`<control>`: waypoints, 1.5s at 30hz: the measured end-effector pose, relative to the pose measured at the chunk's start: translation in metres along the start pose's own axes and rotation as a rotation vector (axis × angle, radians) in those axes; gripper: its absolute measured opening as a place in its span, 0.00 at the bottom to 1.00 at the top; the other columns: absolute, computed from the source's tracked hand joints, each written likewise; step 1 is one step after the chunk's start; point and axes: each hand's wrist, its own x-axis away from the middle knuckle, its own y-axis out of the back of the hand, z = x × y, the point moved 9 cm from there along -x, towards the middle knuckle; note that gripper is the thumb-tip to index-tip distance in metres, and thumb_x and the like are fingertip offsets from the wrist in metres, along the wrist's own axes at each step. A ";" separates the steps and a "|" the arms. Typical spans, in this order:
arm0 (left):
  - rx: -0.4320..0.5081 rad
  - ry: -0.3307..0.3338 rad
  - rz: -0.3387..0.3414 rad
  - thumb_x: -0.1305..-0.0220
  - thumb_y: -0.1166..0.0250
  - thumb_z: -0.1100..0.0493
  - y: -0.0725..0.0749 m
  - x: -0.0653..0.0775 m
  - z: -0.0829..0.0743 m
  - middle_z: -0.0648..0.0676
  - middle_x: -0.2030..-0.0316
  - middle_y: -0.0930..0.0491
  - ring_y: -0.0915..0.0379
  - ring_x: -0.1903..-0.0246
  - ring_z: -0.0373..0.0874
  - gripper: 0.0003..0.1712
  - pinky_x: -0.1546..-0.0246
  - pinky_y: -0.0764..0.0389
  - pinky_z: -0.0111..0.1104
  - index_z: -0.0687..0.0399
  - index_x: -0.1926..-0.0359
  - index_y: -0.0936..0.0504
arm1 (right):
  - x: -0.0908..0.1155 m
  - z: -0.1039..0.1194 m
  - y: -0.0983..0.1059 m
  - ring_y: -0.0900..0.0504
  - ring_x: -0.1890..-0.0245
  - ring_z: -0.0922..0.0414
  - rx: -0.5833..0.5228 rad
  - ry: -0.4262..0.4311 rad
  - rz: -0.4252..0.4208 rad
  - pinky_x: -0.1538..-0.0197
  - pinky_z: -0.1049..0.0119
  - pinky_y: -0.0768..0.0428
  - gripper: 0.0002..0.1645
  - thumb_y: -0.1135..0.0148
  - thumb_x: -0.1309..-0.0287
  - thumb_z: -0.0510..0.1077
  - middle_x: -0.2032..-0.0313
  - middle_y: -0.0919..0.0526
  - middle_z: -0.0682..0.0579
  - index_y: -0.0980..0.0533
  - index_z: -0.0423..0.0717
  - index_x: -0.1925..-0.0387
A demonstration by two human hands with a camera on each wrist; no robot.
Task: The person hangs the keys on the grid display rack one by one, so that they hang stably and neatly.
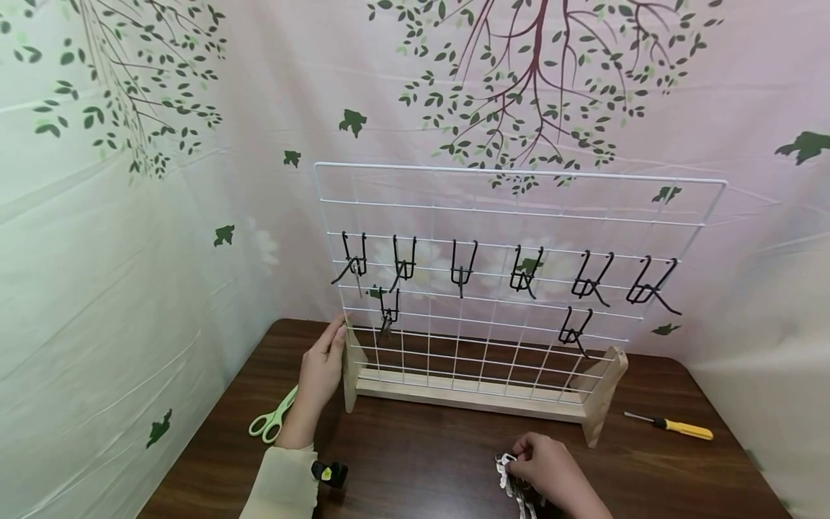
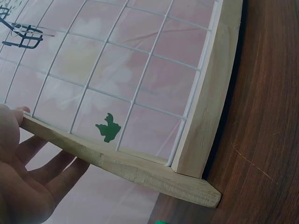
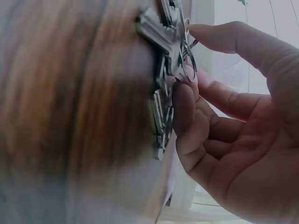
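A white wire grid rack (image 1: 428, 355) on a wooden base stands on the table, with several black hooks fixed on it. My left hand (image 1: 322, 366) holds the rack's left wooden upright (image 2: 117, 165) near its top, fingers around its outer side. Low at the front right, my right hand (image 1: 547, 468) pinches at a pile of silver keys (image 1: 509, 479) on the table. In the right wrist view, thumb and fingertips meet the metal rings of the keys (image 3: 161, 35). A small metal piece, seemingly a key (image 1: 359, 280), hangs from the upper left hook.
Green-handled scissors (image 1: 272, 422) lie left of the rack, partly behind my left forearm. A yellow screwdriver (image 1: 689, 430) lies to the right. A printed cloth (image 1: 272, 202) surrounds the wooden table (image 1: 415, 454). A black strap device (image 1: 331, 473) is at my left sleeve.
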 end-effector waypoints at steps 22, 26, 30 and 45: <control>0.003 -0.007 -0.003 0.15 0.47 0.45 0.000 0.000 -0.002 0.58 0.28 0.22 0.26 0.27 0.60 0.24 0.28 0.26 0.63 0.39 0.26 0.22 | 0.001 -0.004 0.008 0.30 0.77 0.66 0.054 0.029 -0.070 0.69 0.70 0.30 0.11 0.24 0.48 0.36 0.78 0.21 0.60 0.19 0.52 0.74; 0.000 0.000 0.003 0.15 0.47 0.45 -0.001 0.000 -0.001 0.59 0.28 0.22 0.26 0.27 0.60 0.24 0.29 0.26 0.63 0.40 0.25 0.22 | 0.002 -0.005 0.006 0.30 0.78 0.67 0.040 0.041 -0.052 0.69 0.71 0.29 0.11 0.23 0.46 0.38 0.78 0.21 0.60 0.19 0.52 0.75; -0.001 -0.003 0.007 0.15 0.47 0.45 -0.001 0.000 -0.002 0.59 0.28 0.22 0.26 0.27 0.61 0.24 0.29 0.26 0.63 0.39 0.25 0.23 | 0.002 -0.005 0.006 0.28 0.77 0.67 0.009 0.047 -0.032 0.69 0.71 0.29 0.09 0.22 0.44 0.40 0.76 0.18 0.60 0.17 0.51 0.73; 0.001 -0.001 0.011 0.15 0.47 0.45 -0.001 0.000 -0.003 0.59 0.28 0.22 0.26 0.28 0.61 0.24 0.30 0.25 0.64 0.37 0.26 0.22 | 0.002 0.003 0.008 0.23 0.68 0.73 -0.126 0.082 0.010 0.62 0.72 0.24 0.06 0.27 0.33 0.49 0.67 0.13 0.60 0.16 0.53 0.65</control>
